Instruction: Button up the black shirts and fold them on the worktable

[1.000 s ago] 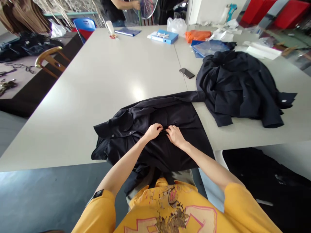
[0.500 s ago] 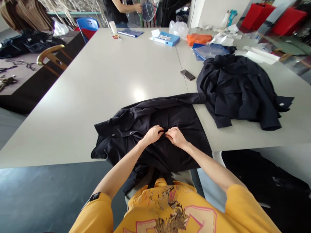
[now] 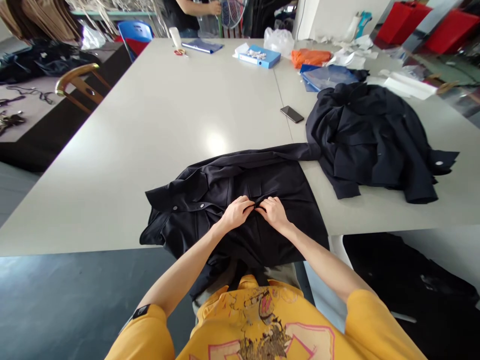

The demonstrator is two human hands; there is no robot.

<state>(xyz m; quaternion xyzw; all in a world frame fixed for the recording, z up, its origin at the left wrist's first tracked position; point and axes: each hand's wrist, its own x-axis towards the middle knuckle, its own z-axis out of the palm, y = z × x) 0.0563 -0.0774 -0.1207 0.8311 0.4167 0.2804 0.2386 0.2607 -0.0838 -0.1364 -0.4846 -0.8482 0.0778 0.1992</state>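
Observation:
A dark jacket (image 3: pixel 288 185) lies across the table's front edge, its collar to the left and one sleeve stretched out to the right. Two round metal buttons show on its front placket, left of my hands. My left hand (image 3: pixel 237 212) pinches the placket near the jacket's middle. Close beside it, my right hand (image 3: pixel 274 212) pinches the same strip of cloth, fingertips almost meeting the left ones. Whatever lies between the fingertips is too small to make out. A second dark jacket (image 3: pixel 367 142) lies crumpled to the right, touching the outstretched sleeve.
On the large pale table (image 3: pixel 157 125) lie a phone (image 3: pixel 292 114), a blue box (image 3: pixel 259 57), an orange bag (image 3: pixel 310 57) and scissors (image 3: pixel 180 52). Dark cloth (image 3: pixel 405 285) hangs or lies below the edge at right. Another person's arm (image 3: pixel 198 7) shows at the back.
Both hands keep their hold on the placket, with the fingertips shifted only slightly. The view has tilted a little; the jackets lie as before.

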